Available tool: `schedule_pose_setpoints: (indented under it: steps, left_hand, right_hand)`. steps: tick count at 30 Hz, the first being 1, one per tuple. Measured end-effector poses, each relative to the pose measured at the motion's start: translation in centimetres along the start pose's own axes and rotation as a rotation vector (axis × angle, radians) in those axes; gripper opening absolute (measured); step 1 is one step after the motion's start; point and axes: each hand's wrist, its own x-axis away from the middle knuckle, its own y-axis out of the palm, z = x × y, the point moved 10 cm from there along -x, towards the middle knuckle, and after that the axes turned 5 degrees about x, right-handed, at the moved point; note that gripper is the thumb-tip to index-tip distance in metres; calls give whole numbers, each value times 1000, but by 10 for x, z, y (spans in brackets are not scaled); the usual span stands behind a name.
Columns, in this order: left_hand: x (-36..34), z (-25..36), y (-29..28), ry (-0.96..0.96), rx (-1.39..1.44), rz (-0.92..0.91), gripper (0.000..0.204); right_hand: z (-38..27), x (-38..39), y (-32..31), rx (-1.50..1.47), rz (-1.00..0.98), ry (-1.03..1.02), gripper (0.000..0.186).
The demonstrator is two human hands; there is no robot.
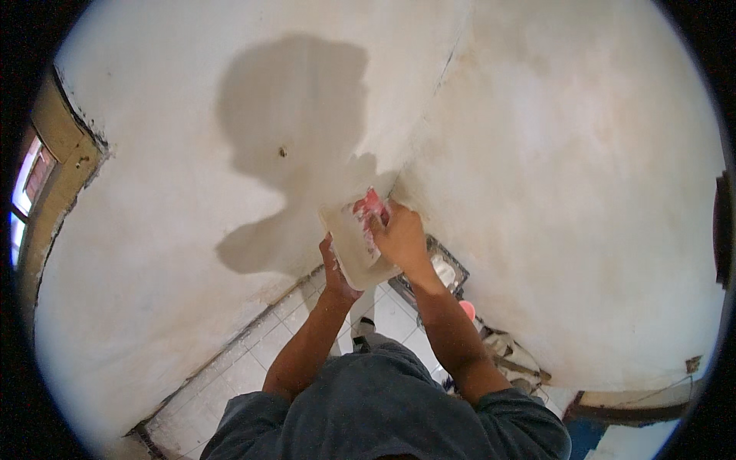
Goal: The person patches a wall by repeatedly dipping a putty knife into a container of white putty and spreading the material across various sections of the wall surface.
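Note:
A pale, translucent rectangular plastic tub (349, 253) is held up in front of my body, near the corner of two walls. My left hand (335, 272) is closed around its lower left side, supporting it from outside. With my right hand (402, 236) I grip a red putty scraper (369, 202) at the tub's far right side. White paste is smeared over the scraper, and bits of it show on my left fingers. The scraper's lower edge and the tub's underside are hard to make out.
Off-white walls (153, 199) meet at the corner ahead. A wooden window frame (65, 153) is at far left. On the tiled floor (264, 345) stand a black tray (456, 261), a pink cup (467, 310) and crumpled beige cloth (506, 349), to my right.

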Motion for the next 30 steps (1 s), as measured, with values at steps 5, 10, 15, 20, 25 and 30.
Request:
schedule_pose_setpoints:
  steps: [5, 10, 15, 20, 25, 30]
  left_hand:
    - [-33, 12, 4, 125, 57, -136, 57]
    - [-43, 21, 10, 181, 98, -90, 59]
    - [-52, 29, -6, 287, -23, -49, 66]
    - [-54, 29, -3, 342, -65, 13, 71]
    - [-41, 31, 9, 381, -73, 43, 68]
    - [-31, 35, 5, 410, -46, 69, 65]
  right_hand:
    - [-13, -9, 23, 13, -235, -105, 22]
    - [-26, -19, -4, 0, -140, -259, 25]
    - [-20, -31, 13, 98, -220, -331, 26]
    - [1, -48, -12, -83, -142, -290, 28]
    - [69, -67, 9, -338, -221, -116, 27]
    - [141, -75, 57, -1075, -389, 353, 21]
